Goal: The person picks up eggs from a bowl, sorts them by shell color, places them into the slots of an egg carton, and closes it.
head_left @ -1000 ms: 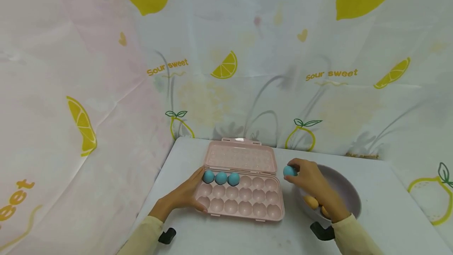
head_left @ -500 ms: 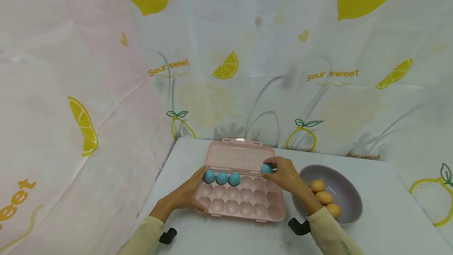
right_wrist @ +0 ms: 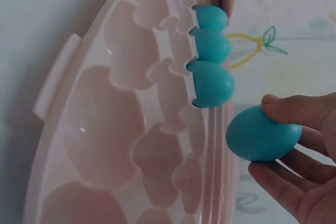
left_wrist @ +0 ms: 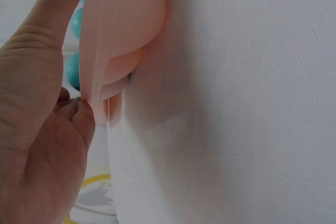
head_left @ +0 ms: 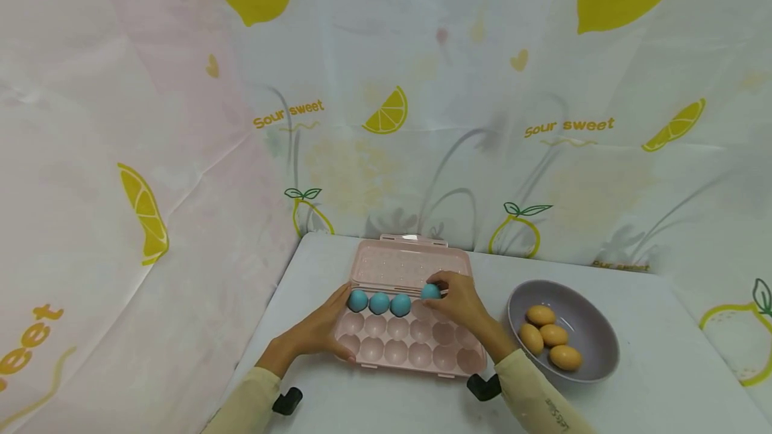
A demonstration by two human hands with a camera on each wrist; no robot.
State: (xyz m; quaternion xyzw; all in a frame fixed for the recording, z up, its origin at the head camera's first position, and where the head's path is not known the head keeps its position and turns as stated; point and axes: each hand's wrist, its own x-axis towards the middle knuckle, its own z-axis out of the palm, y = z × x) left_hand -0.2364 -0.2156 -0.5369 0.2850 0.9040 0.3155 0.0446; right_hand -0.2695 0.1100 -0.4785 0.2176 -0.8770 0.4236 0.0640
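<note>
A pink egg box lies with its lid laid back on the table. Three blue eggs sit side by side in its back row, from the left end. My left hand holds the box by its left end, thumb at the front and fingers toward the back, as the left wrist view shows along the tray's edge. Over the back row, my right hand pinches a fourth blue egg between thumb and fingers. In the right wrist view that egg is apart from the three seated eggs.
A grey-purple bowl with several brown eggs stands to the right of the box on the white table. A lemon-printed cloth hangs behind and to the left.
My right hand has carried the blue egg left from beside the bowl to above the box's back row. The brown eggs in the bowl came into view. My left hand stays at the box.
</note>
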